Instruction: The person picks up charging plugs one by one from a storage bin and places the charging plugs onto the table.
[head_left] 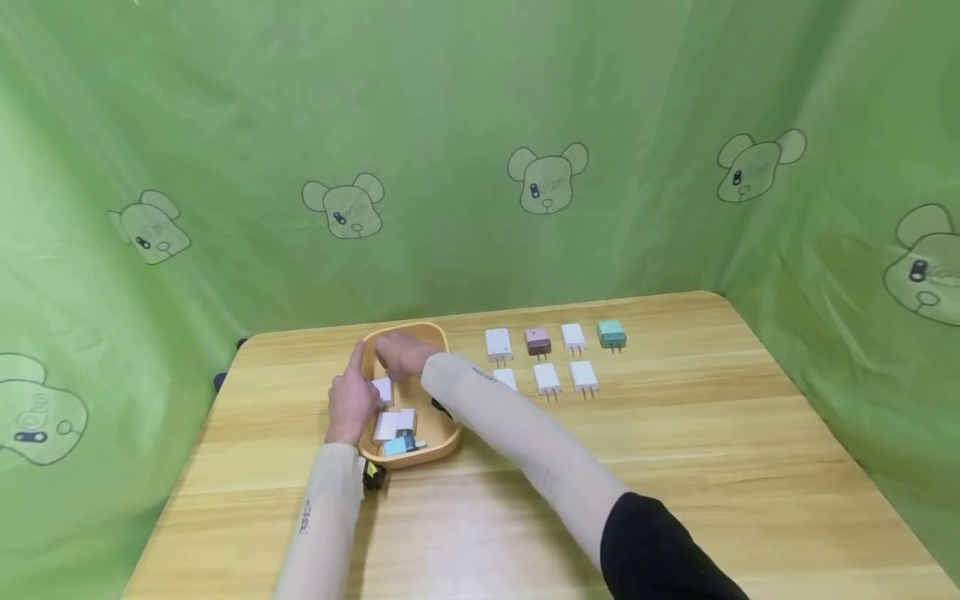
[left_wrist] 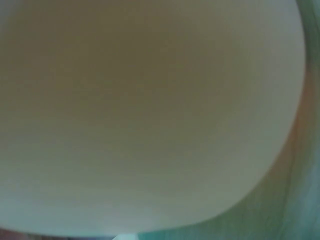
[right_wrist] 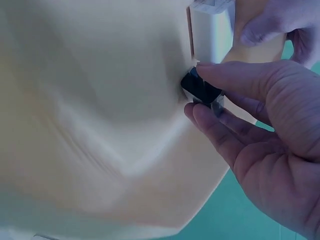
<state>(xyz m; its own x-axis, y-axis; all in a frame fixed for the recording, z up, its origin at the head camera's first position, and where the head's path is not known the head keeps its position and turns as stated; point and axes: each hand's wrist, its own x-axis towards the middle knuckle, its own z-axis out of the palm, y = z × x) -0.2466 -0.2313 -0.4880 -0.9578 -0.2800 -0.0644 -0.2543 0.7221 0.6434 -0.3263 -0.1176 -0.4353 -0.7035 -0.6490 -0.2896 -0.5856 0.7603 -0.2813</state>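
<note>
Head view: bright, diffuse illumination, with whitish glare on the light-wood rectangular tabletop at lower centre, and the creased green bear-print curtain palest at left, duller at upper centre. Left wrist view: dim and heavily out of focus, a smooth, round-cornered, brownish surface blurring across most of the frame. Right wrist view: cool bluish cast, soft highlights and grey shadows inside the orange plastic tray, fine detail slightly soft.

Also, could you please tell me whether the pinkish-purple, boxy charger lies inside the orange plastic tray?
No, the pinkish-purple charger lies on the wooden table, between two white chargers.
</note>
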